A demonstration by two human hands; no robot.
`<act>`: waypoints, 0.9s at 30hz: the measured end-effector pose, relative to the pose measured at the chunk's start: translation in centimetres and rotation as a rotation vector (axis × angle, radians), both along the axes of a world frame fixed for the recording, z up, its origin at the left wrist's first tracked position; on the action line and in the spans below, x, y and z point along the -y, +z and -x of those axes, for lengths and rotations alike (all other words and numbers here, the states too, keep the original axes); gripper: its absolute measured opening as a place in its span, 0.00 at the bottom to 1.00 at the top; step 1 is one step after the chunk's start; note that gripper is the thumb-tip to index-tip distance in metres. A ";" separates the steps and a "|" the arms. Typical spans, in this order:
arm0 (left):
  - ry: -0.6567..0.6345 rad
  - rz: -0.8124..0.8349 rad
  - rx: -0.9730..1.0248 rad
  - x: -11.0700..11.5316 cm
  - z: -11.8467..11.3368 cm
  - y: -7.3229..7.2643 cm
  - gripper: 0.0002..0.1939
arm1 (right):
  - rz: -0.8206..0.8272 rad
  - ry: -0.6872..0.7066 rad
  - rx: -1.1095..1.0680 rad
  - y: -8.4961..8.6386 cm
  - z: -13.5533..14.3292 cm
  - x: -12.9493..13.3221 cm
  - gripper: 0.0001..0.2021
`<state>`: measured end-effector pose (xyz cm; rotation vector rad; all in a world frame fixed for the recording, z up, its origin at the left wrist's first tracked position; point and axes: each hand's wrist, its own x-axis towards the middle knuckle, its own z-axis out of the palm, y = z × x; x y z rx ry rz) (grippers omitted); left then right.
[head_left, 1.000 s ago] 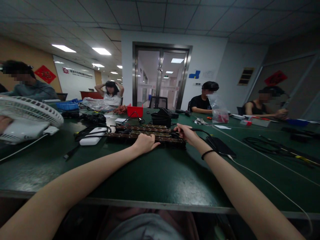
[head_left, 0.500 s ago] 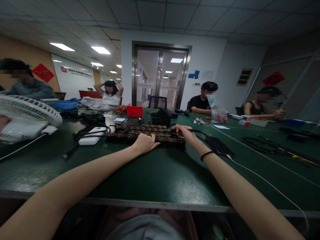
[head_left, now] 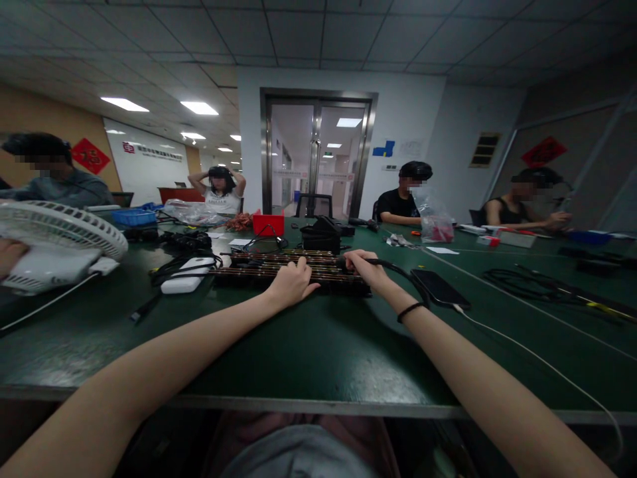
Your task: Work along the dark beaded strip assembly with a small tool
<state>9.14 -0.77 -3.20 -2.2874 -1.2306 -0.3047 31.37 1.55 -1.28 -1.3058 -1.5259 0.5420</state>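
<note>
In front of me, a row of thin brownish rods [head_left: 253, 272] lies across a black rack [head_left: 343, 289]. My left hand [head_left: 290, 284] rests on the near rods, its thumb stretched out and its fingers apart; the fingertips are partly hidden. At the right end of the rods, my right hand [head_left: 365, 265] is closed around a thick black cable [head_left: 398, 267]. The cable's dark, blunt end [head_left: 341, 263] points left over the rods. From the hand it curves back along the wrist, near a black phone [head_left: 440, 288].
A white power bank [head_left: 187, 276] with black cables lies left of the rack. Farther left stands a white fan [head_left: 60, 242] with a person's hand on it. Behind the rack are a black bag [head_left: 321, 237] and a red box [head_left: 269, 224]. Coiled cables [head_left: 517, 282] lie right. Several people sit around the table.
My left index finger has lifted a little from the rods. My right hand has stayed at the right end, still around the cable. The view has shifted slightly.
</note>
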 end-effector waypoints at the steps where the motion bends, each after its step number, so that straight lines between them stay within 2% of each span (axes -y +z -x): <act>1: 0.000 -0.022 0.004 0.0 0.0 0.0 0.29 | 0.025 -0.005 -0.024 0.1 -0.1 0.0 0.16; 5: 0.000 -0.057 0.024 -0.5 0.3 0.0 0.29 | 0.075 -0.023 -0.091 0.1 -0.8 0.2 0.16; 10: 0.079 -0.013 0.137 -1.7 0.8 -1.0 0.35 | 0.021 0.004 -0.146 -0.3 -2.2 -0.2 0.14; 17: 0.065 0.011 0.186 -2.1 1.0 -1.4 0.38 | -0.023 -0.102 0.006 -0.5 -3.6 -0.9 0.08; 27: 0.043 0.018 0.175 -1.8 1.1 -1.2 0.35 | -0.029 -0.254 0.142 -0.7 -4.5 -0.9 0.11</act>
